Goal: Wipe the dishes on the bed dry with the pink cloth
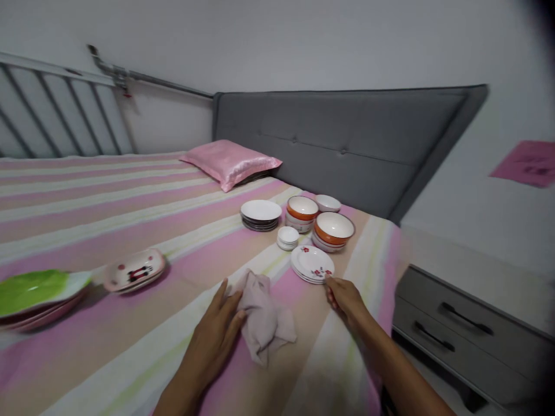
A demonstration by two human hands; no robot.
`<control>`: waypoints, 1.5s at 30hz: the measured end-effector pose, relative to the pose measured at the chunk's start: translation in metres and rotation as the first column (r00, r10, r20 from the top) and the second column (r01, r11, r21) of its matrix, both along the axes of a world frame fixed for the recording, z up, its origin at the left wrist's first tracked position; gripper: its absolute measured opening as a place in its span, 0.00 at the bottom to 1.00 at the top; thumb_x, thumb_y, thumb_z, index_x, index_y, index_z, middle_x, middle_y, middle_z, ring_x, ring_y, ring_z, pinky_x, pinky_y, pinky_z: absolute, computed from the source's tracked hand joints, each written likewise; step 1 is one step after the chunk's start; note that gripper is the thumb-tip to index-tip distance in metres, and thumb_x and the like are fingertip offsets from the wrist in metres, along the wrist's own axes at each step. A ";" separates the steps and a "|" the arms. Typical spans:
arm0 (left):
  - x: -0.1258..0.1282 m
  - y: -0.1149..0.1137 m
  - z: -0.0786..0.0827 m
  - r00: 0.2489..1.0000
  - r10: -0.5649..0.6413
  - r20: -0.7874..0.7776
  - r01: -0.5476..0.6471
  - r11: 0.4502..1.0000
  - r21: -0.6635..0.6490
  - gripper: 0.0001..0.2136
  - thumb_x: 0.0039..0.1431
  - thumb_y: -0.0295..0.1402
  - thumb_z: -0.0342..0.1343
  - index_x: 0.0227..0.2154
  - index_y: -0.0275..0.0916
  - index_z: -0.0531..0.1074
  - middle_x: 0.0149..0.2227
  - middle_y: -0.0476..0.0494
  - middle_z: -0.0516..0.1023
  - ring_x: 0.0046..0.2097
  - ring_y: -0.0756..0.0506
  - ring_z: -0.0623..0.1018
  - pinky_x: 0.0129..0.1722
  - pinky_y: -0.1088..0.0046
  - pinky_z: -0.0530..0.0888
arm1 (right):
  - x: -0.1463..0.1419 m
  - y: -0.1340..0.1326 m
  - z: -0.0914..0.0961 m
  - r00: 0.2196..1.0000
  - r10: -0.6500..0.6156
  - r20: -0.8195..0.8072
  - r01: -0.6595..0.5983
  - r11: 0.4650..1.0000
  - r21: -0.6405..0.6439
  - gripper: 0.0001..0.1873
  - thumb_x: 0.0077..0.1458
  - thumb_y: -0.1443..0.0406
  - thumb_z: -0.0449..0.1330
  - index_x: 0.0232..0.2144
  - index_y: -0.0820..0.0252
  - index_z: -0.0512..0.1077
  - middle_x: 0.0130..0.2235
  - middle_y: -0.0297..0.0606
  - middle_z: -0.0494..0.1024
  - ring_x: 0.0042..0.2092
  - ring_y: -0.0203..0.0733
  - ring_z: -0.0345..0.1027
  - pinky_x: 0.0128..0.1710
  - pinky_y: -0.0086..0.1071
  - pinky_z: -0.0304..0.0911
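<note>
In the head view, the stack of flowered plates (pixel 312 263) sits on the bed (pixel 151 358), close to its right edge and toward the corner by the headboard (pixel 347 138). The plates lie just beyond the fingertips of the right hand (pixel 347 297), ahead and slightly left; being round, they give no long axis. That hand is much the nearer one. Its fingers are curled, thumb and forefinger at the near rim; whether they pinch one plate, several, or only touch, I cannot tell.

The left hand (pixel 212 335) has its fingers loosely spread, their tips against the left side of a crumpled cloth (pixel 264 318) without closing round it. The cloth's longer way slants from the headboard side down toward the bed's right edge.

Between the plates and the headboard, the nearer orange bowl (pixel 333 225) and the farther orange bowl (pixel 302 207) each rest on paler bowls, with only white glaze visible inside. A pale bowl (pixel 328 203) stands behind them. Small white dishes (pixel 287 237) are piled just beside the plates. Toward the bed's left side, a green leaf-shaped dish (pixel 37 289) tops another pile, holding nothing visible.
</note>
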State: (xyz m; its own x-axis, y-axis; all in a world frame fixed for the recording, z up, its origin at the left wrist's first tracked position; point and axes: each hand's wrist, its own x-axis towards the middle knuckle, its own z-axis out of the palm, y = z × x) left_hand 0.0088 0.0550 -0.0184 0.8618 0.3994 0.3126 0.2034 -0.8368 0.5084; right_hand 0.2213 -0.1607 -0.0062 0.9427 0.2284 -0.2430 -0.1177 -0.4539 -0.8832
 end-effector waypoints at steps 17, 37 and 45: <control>-0.014 0.030 -0.020 0.865 0.459 0.202 -0.485 0.869 0.102 0.11 0.58 0.35 0.47 0.37 0.35 0.71 0.44 0.34 0.72 0.49 0.40 0.71 0.51 0.61 0.68 | -0.137 -0.004 -0.032 0.592 0.617 0.519 -0.485 0.787 -0.383 0.20 0.62 0.58 0.42 0.22 0.58 0.64 0.24 0.37 0.72 0.25 0.37 0.62 0.27 0.30 0.45; 0.004 0.040 -0.008 0.756 0.630 0.175 -0.640 0.659 0.394 0.19 0.62 0.32 0.39 0.52 0.28 0.63 0.57 0.27 0.62 0.60 0.37 0.58 0.57 0.57 0.56 | -0.141 -0.016 -0.015 0.602 0.574 0.554 -0.435 0.818 -0.375 0.13 0.61 0.65 0.46 0.30 0.58 0.69 0.31 0.37 0.76 0.33 0.39 0.69 0.31 0.28 0.50; 0.018 0.091 0.024 0.649 0.759 -0.046 -0.636 0.575 0.514 0.19 0.52 0.29 0.47 0.45 0.20 0.66 0.43 0.20 0.72 0.49 0.30 0.69 0.50 0.51 0.59 | -0.130 -0.015 -0.011 0.667 0.509 0.544 -0.420 0.860 -0.291 0.09 0.58 0.66 0.49 0.29 0.57 0.69 0.31 0.33 0.75 0.34 0.39 0.70 0.31 0.29 0.51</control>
